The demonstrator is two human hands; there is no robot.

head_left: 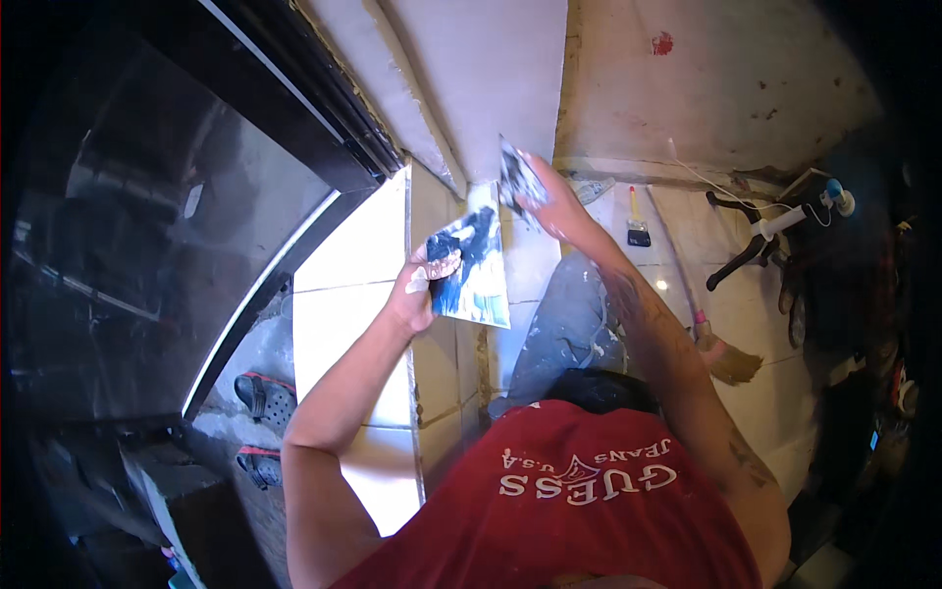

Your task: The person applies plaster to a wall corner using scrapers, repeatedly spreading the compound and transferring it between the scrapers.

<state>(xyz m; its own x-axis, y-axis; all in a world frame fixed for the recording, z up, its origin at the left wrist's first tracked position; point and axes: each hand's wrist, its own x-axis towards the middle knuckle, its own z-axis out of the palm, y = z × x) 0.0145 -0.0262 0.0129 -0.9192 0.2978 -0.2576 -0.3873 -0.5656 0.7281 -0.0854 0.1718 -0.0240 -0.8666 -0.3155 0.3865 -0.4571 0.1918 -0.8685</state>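
My left hand point(420, 285) grips a flat plastering board point(476, 270) smeared with dark and white filler, held in front of a pale wall point(481, 79). My right hand point(549, 201) holds a putty knife point(517, 177) whose blade presses against the lower part of that wall, just above the board. Both forearms come up from the bottom of the picture, over my red shirt and paint-flecked jeans.
A dark glass sliding door point(177, 226) fills the left. White floor tiles point(343, 294) lie below. A paintbrush point(639, 231), a broom point(721, 353) and a black-handled tool point(760, 240) lie at the right. Two sandals point(263, 398) sit at lower left.
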